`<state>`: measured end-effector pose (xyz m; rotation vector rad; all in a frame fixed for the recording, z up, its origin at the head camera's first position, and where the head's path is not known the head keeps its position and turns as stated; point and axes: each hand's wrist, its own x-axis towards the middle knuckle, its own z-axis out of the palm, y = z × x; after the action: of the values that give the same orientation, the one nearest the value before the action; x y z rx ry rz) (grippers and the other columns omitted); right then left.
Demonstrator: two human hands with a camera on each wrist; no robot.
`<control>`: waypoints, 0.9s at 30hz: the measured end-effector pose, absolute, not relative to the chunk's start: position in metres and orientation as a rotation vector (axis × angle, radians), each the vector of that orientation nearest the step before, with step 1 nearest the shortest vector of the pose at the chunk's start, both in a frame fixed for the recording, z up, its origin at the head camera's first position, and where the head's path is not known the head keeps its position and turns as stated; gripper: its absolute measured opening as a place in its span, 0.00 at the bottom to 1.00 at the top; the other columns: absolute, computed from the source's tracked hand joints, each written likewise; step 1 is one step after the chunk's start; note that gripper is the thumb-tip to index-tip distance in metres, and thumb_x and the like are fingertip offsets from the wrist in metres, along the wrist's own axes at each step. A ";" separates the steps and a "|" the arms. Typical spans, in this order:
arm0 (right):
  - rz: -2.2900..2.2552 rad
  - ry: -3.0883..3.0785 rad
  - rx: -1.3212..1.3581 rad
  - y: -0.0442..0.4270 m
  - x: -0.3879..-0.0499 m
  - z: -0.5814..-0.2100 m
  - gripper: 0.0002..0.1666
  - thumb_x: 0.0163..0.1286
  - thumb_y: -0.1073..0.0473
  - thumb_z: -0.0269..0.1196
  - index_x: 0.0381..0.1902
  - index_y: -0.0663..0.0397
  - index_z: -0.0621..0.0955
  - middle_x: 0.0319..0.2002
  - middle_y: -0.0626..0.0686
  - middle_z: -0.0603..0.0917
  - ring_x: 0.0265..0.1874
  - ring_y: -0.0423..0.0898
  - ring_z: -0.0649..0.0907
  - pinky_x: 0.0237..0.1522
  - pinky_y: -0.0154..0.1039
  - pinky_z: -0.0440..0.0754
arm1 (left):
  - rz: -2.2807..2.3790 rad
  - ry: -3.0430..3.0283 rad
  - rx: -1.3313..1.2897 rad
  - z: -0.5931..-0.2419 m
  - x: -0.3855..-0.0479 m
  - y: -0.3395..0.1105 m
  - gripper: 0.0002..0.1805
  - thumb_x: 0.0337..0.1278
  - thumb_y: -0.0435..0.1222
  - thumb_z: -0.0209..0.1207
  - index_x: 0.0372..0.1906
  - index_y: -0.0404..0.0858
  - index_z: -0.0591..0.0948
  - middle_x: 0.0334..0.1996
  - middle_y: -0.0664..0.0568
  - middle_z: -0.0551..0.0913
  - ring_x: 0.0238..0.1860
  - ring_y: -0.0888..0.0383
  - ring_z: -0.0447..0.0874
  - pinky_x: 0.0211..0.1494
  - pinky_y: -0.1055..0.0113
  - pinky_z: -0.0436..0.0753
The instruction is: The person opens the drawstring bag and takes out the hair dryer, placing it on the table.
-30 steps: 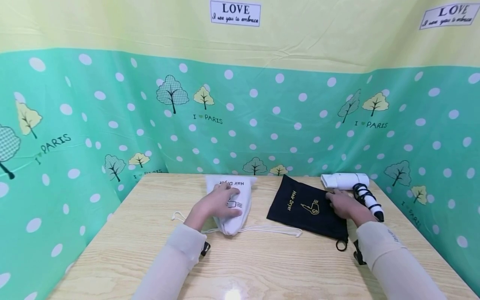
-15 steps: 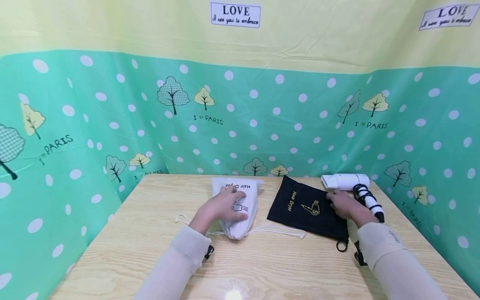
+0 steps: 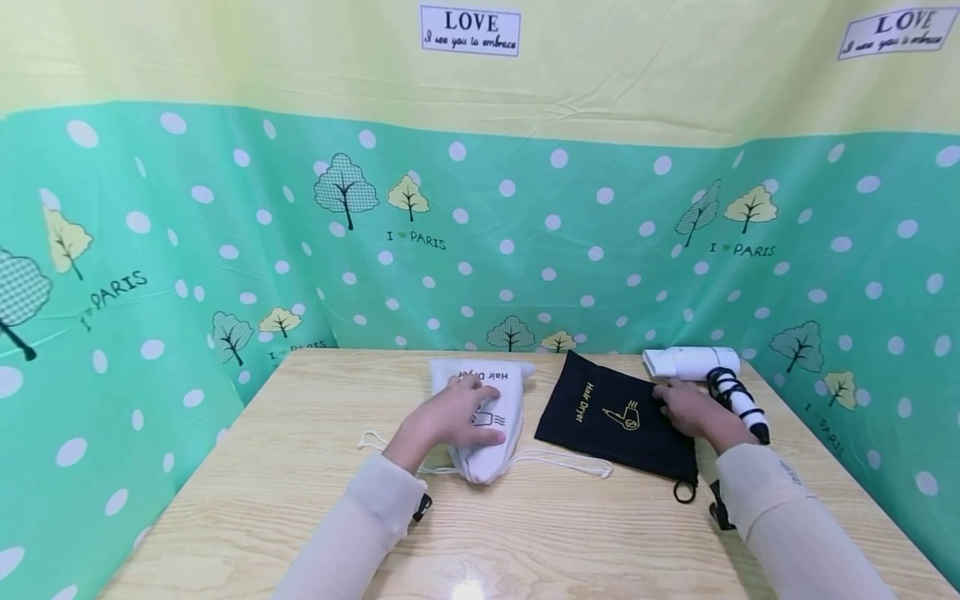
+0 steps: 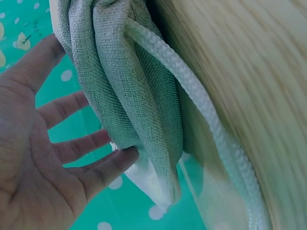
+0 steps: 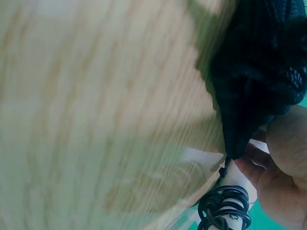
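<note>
A white drawstring bag (image 3: 502,408) printed "Hair Dryer" lies bulging on the table, its gathered end toward me. Spread over its left side, my left hand (image 3: 457,414) touches it with thumb and fingers apart. The left wrist view shows these fingers (image 4: 112,165) fairly straight against the folded cloth. To the right lies a flatter black drawstring bag (image 3: 592,417) with a gold hair dryer print. My right hand (image 3: 688,408) rests on its right edge. In the right wrist view the dark cloth (image 5: 244,81) hides part of the contact.
A white hair dryer (image 3: 693,362) with its black cord (image 3: 727,387) wound round the handle lies at the back right, close to my right hand. White drawstrings (image 3: 570,460) trail across the wooden table (image 3: 525,533). A green patterned cloth (image 3: 510,250) hangs behind and at both sides.
My left hand and the white bag have shifted right and slightly toward me, closer to the black bag. The right hand, black bag and hair dryer stay in place.
</note>
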<state>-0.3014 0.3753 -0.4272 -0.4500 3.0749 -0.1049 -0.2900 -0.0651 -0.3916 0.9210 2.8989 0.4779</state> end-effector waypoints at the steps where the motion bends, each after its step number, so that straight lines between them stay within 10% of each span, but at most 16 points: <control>1: -0.101 3.072 -0.448 0.375 -0.302 -0.427 0.16 0.73 0.68 0.59 0.56 0.67 0.79 0.47 0.67 0.78 0.48 0.66 0.79 0.50 0.62 0.79 | 0.473 2.898 0.925 -0.391 -0.289 -0.064 0.45 0.52 0.62 0.70 0.72 0.46 0.74 0.69 0.37 0.69 0.63 0.40 0.69 0.60 0.47 0.79; 27: -0.088 3.077 -0.429 0.374 -0.302 -0.429 0.16 0.73 0.68 0.60 0.56 0.68 0.79 0.49 0.67 0.78 0.50 0.68 0.78 0.52 0.62 0.79 | 0.339 2.905 1.010 -0.393 -0.275 -0.044 0.46 0.53 0.66 0.66 0.72 0.45 0.73 0.64 0.42 0.73 0.54 0.51 0.72 0.56 0.57 0.81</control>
<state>-0.3024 0.3739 -0.4288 -0.4293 3.0765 -0.0877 -0.2749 -0.0443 -0.3931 1.0096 2.9055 0.3390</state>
